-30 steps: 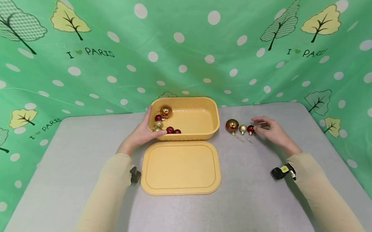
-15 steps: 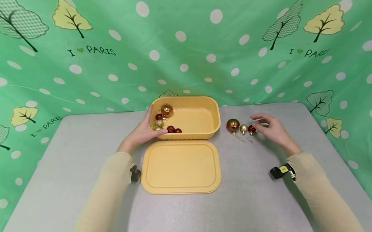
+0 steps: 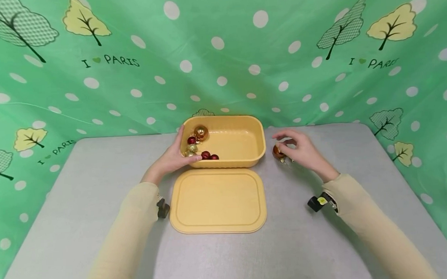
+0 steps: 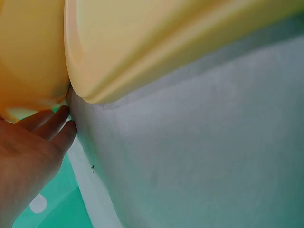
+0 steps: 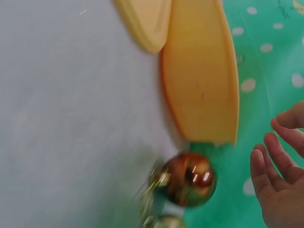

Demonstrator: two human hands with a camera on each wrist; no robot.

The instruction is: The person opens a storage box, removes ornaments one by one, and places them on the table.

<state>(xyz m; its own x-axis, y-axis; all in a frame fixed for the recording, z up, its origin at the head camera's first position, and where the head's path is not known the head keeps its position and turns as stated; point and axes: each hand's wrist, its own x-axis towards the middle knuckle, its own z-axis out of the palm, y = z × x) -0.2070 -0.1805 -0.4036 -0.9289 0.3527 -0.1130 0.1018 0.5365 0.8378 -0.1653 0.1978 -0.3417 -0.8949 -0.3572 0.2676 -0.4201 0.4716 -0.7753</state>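
Note:
My left hand holds the left end of a yellow plastic box, thumb along the front rim and fingers at the far left side. Inside the box, at its left, lie a large gold ball ornament, smaller gold ornaments and dark red ones. My right hand hovers over the loose ornaments right of the box, thumb and fingers apart. Beneath its fingertips shows a large copper ball ornament. A small gold ornament peeks in beside it; the hand hides the small ones in the head view.
The flat yellow lid lies on the grey table, just in front of the box. A green dotted cloth hangs behind the box and along both sides of the table.
My right hand has moved left from beside the small red ornament to over the large copper one, covering the small ornaments. The left hand and the box stay put.

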